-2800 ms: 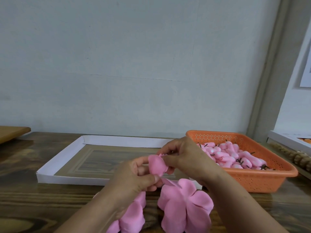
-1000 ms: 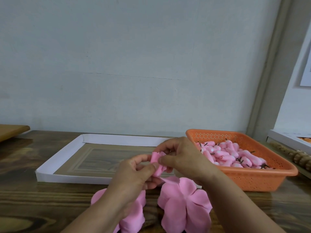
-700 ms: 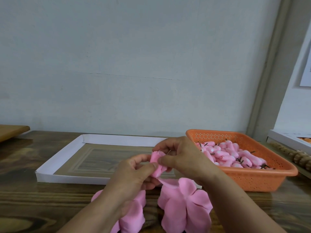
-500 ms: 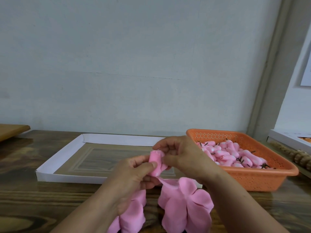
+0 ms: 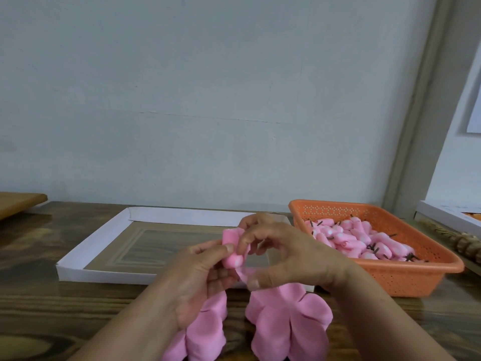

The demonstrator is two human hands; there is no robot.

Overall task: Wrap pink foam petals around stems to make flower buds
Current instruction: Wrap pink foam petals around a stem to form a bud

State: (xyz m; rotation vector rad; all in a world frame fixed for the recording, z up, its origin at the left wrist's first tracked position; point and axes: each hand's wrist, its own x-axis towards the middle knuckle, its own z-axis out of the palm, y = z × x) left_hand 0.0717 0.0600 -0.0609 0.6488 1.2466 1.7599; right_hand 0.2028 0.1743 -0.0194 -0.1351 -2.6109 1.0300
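- Nearest the person, two flat pink foam petal pieces lie on the wooden counter (image 5: 39,316): the left petal piece (image 5: 205,332) partly under the left wrist, the right petal piece (image 5: 289,321) below the right hand.
- The left hand (image 5: 197,280) has its thumb pressed against the side of a rolled pink bud (image 5: 232,248), fingers curled beneath it.
- The right hand (image 5: 289,254) curls its fingers over the bud's top, while its thumb pinches a thin strip of pink foam leading down to the right petal piece.
- Just behind the hands lies a shallow white cardboard tray (image 5: 86,254).
- To the right stands an orange basket (image 5: 406,274) heaped with finished buds (image 5: 356,241), dark stems poking out.
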